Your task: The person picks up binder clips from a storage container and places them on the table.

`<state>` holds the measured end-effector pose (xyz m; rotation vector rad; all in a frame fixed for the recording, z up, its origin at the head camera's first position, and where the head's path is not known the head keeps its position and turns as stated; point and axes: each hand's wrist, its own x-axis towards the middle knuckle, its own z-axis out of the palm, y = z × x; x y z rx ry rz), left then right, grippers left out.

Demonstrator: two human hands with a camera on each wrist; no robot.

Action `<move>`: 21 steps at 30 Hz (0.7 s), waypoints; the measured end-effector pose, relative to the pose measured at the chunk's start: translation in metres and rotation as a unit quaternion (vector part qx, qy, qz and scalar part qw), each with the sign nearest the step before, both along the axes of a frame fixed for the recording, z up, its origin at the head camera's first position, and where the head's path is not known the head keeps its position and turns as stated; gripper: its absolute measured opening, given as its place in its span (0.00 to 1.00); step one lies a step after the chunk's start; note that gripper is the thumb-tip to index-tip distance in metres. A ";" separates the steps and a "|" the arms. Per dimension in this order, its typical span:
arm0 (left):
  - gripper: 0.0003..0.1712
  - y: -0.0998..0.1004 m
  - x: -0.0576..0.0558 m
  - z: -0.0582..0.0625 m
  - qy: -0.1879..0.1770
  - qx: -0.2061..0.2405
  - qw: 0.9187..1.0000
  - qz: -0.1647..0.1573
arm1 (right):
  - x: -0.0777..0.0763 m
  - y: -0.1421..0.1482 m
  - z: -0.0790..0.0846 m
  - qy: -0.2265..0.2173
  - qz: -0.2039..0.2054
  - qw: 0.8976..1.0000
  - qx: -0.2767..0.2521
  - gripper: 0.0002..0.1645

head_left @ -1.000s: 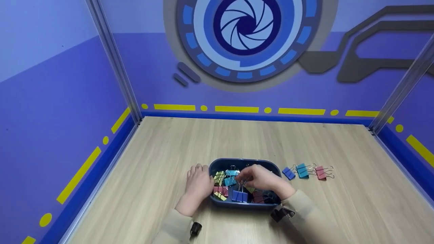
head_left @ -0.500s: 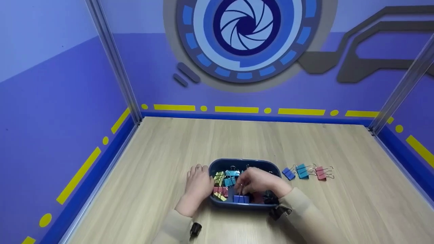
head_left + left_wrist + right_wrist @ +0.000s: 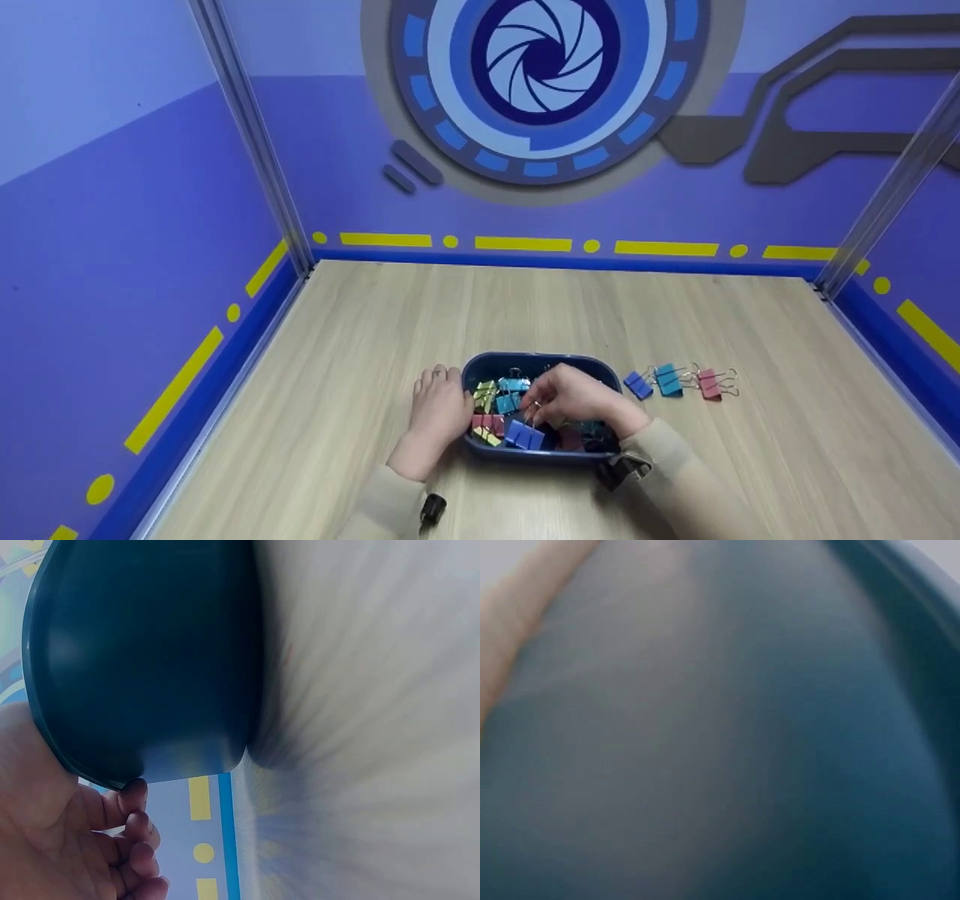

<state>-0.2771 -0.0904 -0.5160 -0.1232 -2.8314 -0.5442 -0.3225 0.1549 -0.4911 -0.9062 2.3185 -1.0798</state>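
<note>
A dark blue box [image 3: 541,454] holds several binder clips in yellow, teal, red, blue and dark colours. My left hand [image 3: 436,403] rests against the box's left end. In the left wrist view its loosely bent fingers [image 3: 135,829] lie beside the rim, the index fingertip at the wall. Inside the box, my right hand [image 3: 574,396] pinches the wire handles of a blue binder clip [image 3: 524,435], whose body hangs tilted below the fingertips. The right wrist view is blurred; part of the hand [image 3: 517,615] and the box's inner wall [image 3: 870,735] show.
On the table [image 3: 360,337] right of the box lie a small blue binder clip [image 3: 638,384], a teal binder clip [image 3: 669,380] and a pink binder clip [image 3: 709,383] in a row. A purple-blue wall [image 3: 337,165] stands behind the table.
The blue binder clip in my right hand dipped towards the near wall, then came back up and now tilts, slightly further left. My left hand and the clips on the table stayed put.
</note>
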 end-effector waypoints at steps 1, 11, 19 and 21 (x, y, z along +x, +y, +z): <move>0.17 0.000 0.000 0.000 -0.001 -0.001 1.000 0.000 | 0.000 0.001 0.000 -0.002 -0.004 1.000 -0.007 0.11; 0.16 0.000 0.000 0.000 0.015 -0.008 1.000 0.003 | 0.007 0.013 0.008 -0.017 -0.069 0.995 -0.064 0.13; 0.16 0.000 0.001 -0.001 0.016 -0.009 1.000 0.004 | 0.018 0.029 0.017 -0.053 -0.156 0.978 -0.128 0.18; 0.16 0.000 0.001 0.000 0.014 -0.006 1.000 0.005 | 0.020 0.035 0.020 -0.050 -0.177 0.973 -0.138 0.19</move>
